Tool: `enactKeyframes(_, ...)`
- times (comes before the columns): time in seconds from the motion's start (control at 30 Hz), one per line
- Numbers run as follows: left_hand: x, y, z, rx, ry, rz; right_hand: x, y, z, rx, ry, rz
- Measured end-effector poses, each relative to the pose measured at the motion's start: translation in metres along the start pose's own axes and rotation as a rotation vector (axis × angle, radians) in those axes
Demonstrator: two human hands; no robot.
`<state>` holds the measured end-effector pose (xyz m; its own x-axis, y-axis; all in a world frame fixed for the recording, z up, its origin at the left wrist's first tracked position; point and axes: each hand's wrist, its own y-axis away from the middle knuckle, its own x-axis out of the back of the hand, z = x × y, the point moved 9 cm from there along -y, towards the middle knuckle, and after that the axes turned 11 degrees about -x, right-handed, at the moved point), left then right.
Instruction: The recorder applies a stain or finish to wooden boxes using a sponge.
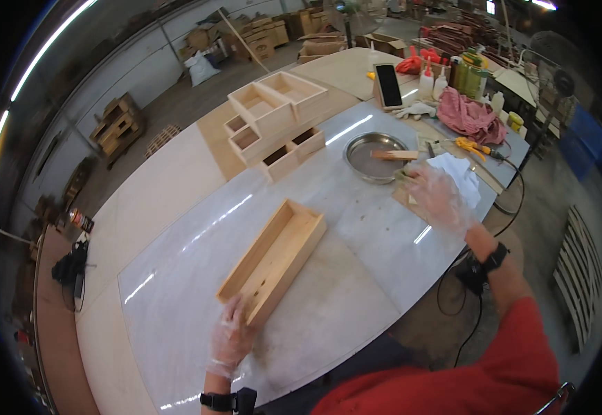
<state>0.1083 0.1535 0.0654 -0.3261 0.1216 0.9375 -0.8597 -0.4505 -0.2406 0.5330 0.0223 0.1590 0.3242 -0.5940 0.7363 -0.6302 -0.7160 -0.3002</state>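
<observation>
A long, open wooden box (277,259) lies slantwise on the sheet-covered table. My left hand (232,333), in a clear plastic glove, grips the box's near end wall, fingers over its rim. To the right, my gloved right hand (439,196) is held beside a round metal pan (351,164), apart from the box. Its fingers look closed around a small greenish piece (403,177), too blurred to name. A flat wooden brush-like piece (396,155) rests across the pan, its far part inside.
Pale wooden compartment boxes (273,128) stand stacked beyond the long box. White paper (459,173), a yellow glue gun (472,146), a pink cloth (470,114), a phone (387,86) and several bottles (427,81) crowd the right side. A cable (519,183) hangs off the right edge.
</observation>
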Motion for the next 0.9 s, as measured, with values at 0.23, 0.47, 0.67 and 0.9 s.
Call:
enactKeyframes(0.23,0.001,-0.006,0.002,-0.064,0.008,-0.043,-0.057,-0.086,0.024,0.159,0.463,-0.091)
enactKeyframes(0.47,0.008,-0.013,0.006,-0.049,-0.084,-0.039,-0.116,-0.106,0.038,0.198,0.768,-0.244)
enactKeyframes(0.67,0.008,-0.010,0.005,-0.102,-0.057,-0.017,-0.108,-0.104,0.026,0.254,0.725,-0.132)
enactKeyframes(0.9,0.017,0.000,0.023,0.027,0.312,0.120,-0.075,-0.086,0.016,0.361,0.695,-0.028)
